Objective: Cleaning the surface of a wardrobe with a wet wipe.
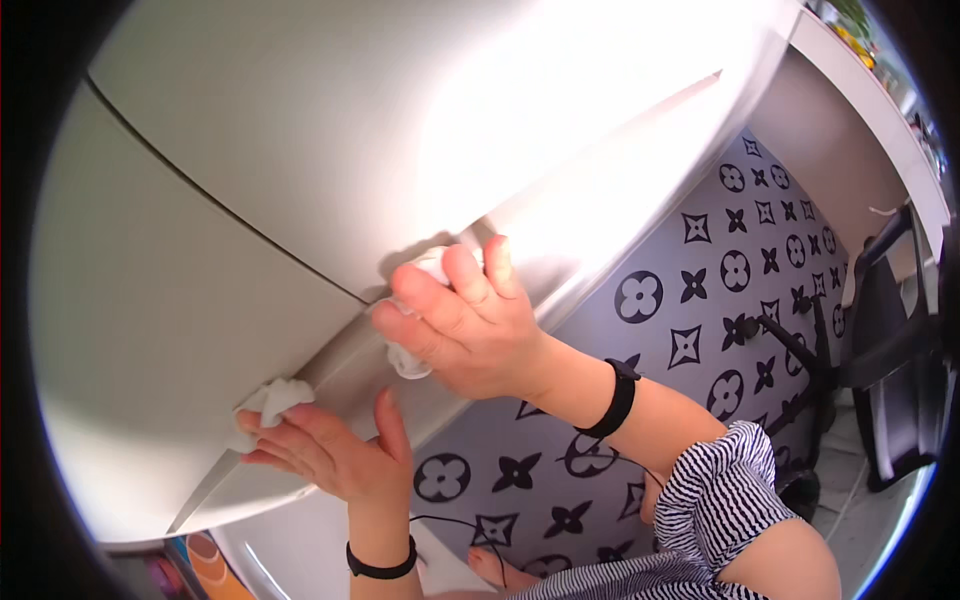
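Two large white door panels, the upper one (290,130) and the lower left one (130,270), meet at a dark seam. A recessed groove (335,365) runs along their edge. My right hand (475,330) presses a crumpled white cloth (410,362) against this groove, just beside the seam, its fingers bent over the cloth. Lower left, my left hand (340,450) pins another white cloth (282,400) to the groove under its fingertips, with the thumb held apart. Whether the two cloths are separate pieces or joined behind my hands, I cannot tell.
Beneath lies a grey mat (690,300) patterned with black flowers and stars. A black chair (890,370) stands at the right beside a white desk (880,110) with small things on top. A thin black cable (450,520) trails near my foot (495,570).
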Tool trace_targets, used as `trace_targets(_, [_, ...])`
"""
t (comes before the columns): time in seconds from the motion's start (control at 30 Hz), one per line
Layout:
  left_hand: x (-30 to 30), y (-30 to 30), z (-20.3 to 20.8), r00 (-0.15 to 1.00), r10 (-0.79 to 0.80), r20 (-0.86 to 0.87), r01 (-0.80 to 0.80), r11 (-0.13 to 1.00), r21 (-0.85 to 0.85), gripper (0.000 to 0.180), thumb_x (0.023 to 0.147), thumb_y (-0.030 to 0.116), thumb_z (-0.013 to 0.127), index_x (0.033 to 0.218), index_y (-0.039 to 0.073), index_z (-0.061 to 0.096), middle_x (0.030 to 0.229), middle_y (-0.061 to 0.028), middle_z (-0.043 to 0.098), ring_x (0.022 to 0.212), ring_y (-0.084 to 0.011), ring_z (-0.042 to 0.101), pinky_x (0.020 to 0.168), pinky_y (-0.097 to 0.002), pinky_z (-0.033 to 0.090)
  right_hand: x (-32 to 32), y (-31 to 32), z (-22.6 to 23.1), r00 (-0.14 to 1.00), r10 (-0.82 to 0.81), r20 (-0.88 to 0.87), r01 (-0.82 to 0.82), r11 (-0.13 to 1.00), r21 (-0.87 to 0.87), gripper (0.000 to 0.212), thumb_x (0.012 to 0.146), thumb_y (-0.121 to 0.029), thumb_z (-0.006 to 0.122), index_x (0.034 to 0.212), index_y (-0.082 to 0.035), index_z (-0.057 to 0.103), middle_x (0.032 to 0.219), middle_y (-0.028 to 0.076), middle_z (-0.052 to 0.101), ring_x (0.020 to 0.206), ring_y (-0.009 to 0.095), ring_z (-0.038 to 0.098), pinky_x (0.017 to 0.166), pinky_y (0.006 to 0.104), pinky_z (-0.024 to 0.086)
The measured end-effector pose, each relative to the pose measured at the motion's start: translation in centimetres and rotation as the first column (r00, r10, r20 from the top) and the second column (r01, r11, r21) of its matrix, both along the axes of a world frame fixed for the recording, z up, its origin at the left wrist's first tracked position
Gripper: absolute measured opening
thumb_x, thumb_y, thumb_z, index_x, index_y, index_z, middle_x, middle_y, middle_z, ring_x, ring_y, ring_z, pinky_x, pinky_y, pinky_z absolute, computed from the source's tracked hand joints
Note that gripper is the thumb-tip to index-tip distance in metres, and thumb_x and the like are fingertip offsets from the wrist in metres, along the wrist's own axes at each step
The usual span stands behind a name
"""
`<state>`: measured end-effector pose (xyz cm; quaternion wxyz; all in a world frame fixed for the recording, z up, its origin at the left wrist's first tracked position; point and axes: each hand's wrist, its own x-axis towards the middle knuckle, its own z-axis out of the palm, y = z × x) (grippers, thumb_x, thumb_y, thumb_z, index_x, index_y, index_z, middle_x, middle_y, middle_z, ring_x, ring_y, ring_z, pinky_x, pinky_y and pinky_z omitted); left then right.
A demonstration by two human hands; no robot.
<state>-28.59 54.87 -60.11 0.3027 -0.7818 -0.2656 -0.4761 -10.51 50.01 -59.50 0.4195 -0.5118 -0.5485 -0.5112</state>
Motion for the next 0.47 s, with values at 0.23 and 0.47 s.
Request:
trace_targets(0.23, [-0.3, -0.5, -1.1, 0.985, -0.026, 0.172, 0.010, 0.996, 0.093, 0.078, 0.101, 0.049, 0.051, 0.152, -0.006, 0.033, 0.160, -0.0285, 0.026, 0.151, -0.0478, 0.016, 0.118, -0.0655, 0.006, -1.8, -0.4, -0.3, 0.980, 0.062, 0.191, -0.060, 0.998, -0.016, 0.050, 0.067, -0.029, 0.072, 0.115, -0.015, 0.067, 0.135, 0.015, 0.053, 0.094, 0.036, 0.050, 0.071, 0.0579, 0.036])
trace_targets(0.47, [-7.7, -5.3, 5.7, 0.979, 0.095, 0.182, -0.091, 0.995, -0.031, 0.071, 0.102, 0.046, 0.049, 0.151, -0.004, 0.038, 0.158, -0.0234, 0.036, 0.148, -0.0478, 0.025, 0.119, -0.0630, 0.005, -8.1, -3.4, 4.1, 0.978, 0.033, 0.206, -0.034, 0.999, 0.000, 0.067, 0.069, -0.049, 0.073, 0.130, -0.023, 0.066, 0.145, 0.004, 0.052, 0.135, 0.033, 0.041, 0.101, 0.0684, 0.032])
